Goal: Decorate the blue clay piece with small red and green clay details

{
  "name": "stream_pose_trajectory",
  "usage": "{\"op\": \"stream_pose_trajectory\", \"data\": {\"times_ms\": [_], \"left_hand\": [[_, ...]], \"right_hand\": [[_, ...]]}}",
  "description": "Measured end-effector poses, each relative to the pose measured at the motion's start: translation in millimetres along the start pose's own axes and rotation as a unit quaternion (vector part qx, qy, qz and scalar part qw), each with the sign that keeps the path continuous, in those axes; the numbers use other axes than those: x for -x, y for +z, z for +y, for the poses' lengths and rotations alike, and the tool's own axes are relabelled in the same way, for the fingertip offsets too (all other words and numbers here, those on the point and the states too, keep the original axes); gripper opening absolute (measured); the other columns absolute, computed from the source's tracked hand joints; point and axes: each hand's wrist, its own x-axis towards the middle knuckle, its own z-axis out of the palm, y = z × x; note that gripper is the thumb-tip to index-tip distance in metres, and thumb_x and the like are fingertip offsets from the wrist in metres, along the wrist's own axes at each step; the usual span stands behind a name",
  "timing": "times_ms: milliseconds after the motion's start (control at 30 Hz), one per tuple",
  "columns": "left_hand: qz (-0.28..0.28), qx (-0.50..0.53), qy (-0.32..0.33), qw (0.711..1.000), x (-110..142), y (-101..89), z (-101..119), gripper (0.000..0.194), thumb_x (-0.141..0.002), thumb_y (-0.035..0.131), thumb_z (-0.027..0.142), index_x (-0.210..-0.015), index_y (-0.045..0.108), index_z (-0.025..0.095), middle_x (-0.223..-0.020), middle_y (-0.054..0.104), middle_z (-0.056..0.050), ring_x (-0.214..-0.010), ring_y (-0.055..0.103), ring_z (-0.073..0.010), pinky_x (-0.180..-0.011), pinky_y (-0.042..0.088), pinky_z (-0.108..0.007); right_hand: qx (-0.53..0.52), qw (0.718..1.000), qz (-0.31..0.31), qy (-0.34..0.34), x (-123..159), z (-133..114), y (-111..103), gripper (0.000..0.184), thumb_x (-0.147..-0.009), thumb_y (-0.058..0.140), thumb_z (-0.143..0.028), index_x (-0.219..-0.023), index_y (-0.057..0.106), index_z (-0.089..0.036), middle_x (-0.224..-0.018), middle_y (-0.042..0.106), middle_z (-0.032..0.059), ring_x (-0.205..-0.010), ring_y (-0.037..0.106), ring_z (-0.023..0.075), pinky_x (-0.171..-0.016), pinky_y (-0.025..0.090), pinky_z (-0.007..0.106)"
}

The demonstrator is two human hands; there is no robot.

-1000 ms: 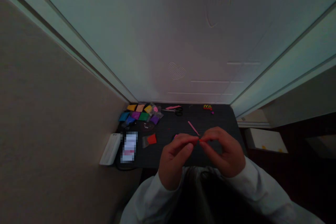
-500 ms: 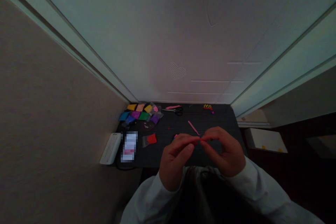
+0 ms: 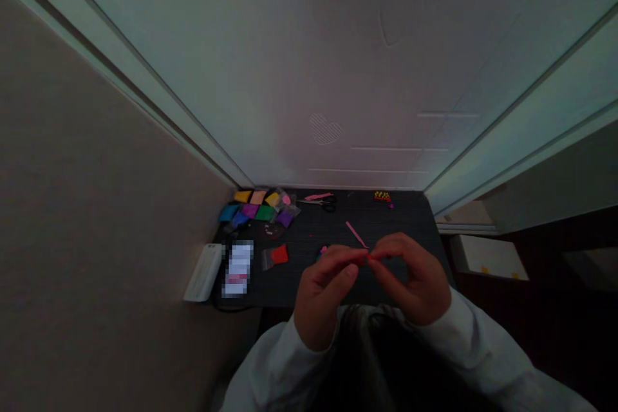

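**Dark counter, white panel behind: red piece at our fingertips**

The dark counter [image 3: 410, 219] stands against a white panel [image 3: 367, 77]. We have the small red piece [image 3: 369, 257] between our two hands, above the near side of the counter. The fingers of the right hand [image 3: 415, 283] pinch it; those of the left hand [image 3: 322, 299] lie close together at its other side, and we cannot tell whether they grip it.

Step in hand, as we judge it: shaping the piece by fingertip. The next move calls for light, even pressure and steady support from both sides, since a piece this small could flatten or slip.

Count of parts:
- red piece: one
- coloured packets [image 3: 265, 213], far left: about nine, overlapping
- red packet [image 3: 279, 254], set apart: one
- scissors [image 3: 329, 204]: one pair
- slanted pink tool [image 3: 356, 234]: one
- pink tool beside the scissors [image 3: 318, 196]: one
- blurred screen [image 3: 237, 268]: one
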Motion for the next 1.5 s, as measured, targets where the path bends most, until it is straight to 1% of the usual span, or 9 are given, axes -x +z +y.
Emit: {"op": "stream_pose_trajectory", "data": {"times_ms": [300,400,600,767,967,1133,1333,1500], "left_hand": [[0.005,0.024,-0.019,1.000,-0.3,0.7,1.5,0.013,-0.074,0.059,0.022,-0.082,0.068,0.021,-0.080,0.063,-0.003,-0.079,0.055,-0.0168,-0.073,0.041,-0.027],[0.005,0.042,-0.028,0.999,0.3,0.6,0.4,0.011,-0.073,0.060,0.022,-0.081,0.067,0.021,-0.079,0.063,-0.002,-0.078,0.056,-0.0159,-0.072,0.042,-0.026],[0.005,0.068,-0.039,0.997,1.0,0.7,-1.1,0.013,-0.073,0.060,0.022,-0.085,0.066,0.022,-0.082,0.063,-0.002,-0.079,0.056,-0.0155,-0.073,0.042,-0.026],[-0.004,0.068,-0.035,0.997,0.9,0.5,-0.3,0.011,-0.073,0.060,0.021,-0.081,0.067,0.022,-0.079,0.063,0.000,-0.076,0.054,-0.0132,-0.072,0.041,-0.023],[0.002,0.061,-0.038,0.997,1.8,-0.1,-2.6,0.011,-0.072,0.061,0.019,-0.081,0.066,0.021,-0.079,0.063,0.000,-0.078,0.055,-0.0139,-0.073,0.041,-0.025],[0.013,0.051,-0.049,0.997,1.6,-0.9,-5.0,0.009,-0.072,0.060,0.017,-0.079,0.066,0.020,-0.076,0.062,0.000,-0.074,0.054,-0.0135,-0.070,0.040,-0.025],[0.010,0.038,-0.048,0.998,1.0,-1.7,-3.7,0.007,-0.072,0.060,0.016,-0.074,0.066,0.020,-0.075,0.062,0.000,-0.076,0.054,-0.0136,-0.072,0.040,-0.025],[0.010,0.035,-0.045,0.998,0.6,-1.2,-3.3,0.007,-0.072,0.060,0.015,-0.073,0.066,0.019,-0.075,0.061,0.000,-0.076,0.054,-0.0134,-0.073,0.040,-0.026]], "right_hand": [[-0.009,1.000,-0.001,-0.001,0.4,-2.0,0.9,0.014,-0.074,0.054,-0.010,-0.083,0.056,-0.021,-0.073,0.061,0.0015,-0.068,0.058,0.0133,-0.062,0.047,0.027],[-0.009,1.000,-0.011,-0.002,1.0,-2.2,1.2,0.015,-0.073,0.055,-0.009,-0.083,0.056,-0.020,-0.073,0.061,0.0012,-0.068,0.057,0.0124,-0.062,0.047,0.026],[-0.017,1.000,-0.017,-0.006,1.0,-2.5,1.6,0.015,-0.073,0.055,-0.009,-0.084,0.055,-0.020,-0.073,0.060,0.0013,-0.068,0.057,0.0126,-0.062,0.047,0.027],[-0.014,1.000,-0.019,-0.008,2.0,-2.1,2.5,0.016,-0.073,0.056,-0.007,-0.083,0.055,-0.019,-0.073,0.059,0.0012,-0.069,0.056,0.0115,-0.062,0.046,0.025],[-0.015,1.000,-0.021,-0.005,3.7,-2.8,4.0,0.013,-0.073,0.057,-0.009,-0.082,0.056,-0.018,-0.074,0.059,0.0014,-0.069,0.056,0.0112,-0.063,0.046,0.025],[-0.022,0.999,-0.027,-0.008,4.9,-2.7,3.9,0.014,-0.073,0.057,-0.009,-0.083,0.056,-0.019,-0.074,0.059,0.0016,-0.071,0.056,0.0113,-0.064,0.046,0.025],[-0.028,0.999,-0.034,-0.016,4.6,-3.5,3.4,0.015,-0.072,0.057,-0.007,-0.083,0.056,-0.017,-0.075,0.059,0.0018,-0.071,0.056,0.0106,-0.065,0.046,0.024],[-0.026,0.999,-0.031,-0.018,3.6,-4.7,3.5,0.015,-0.073,0.057,-0.008,-0.083,0.056,-0.018,-0.074,0.059,0.0014,-0.070,0.056,0.0110,-0.064,0.046,0.025]]}}
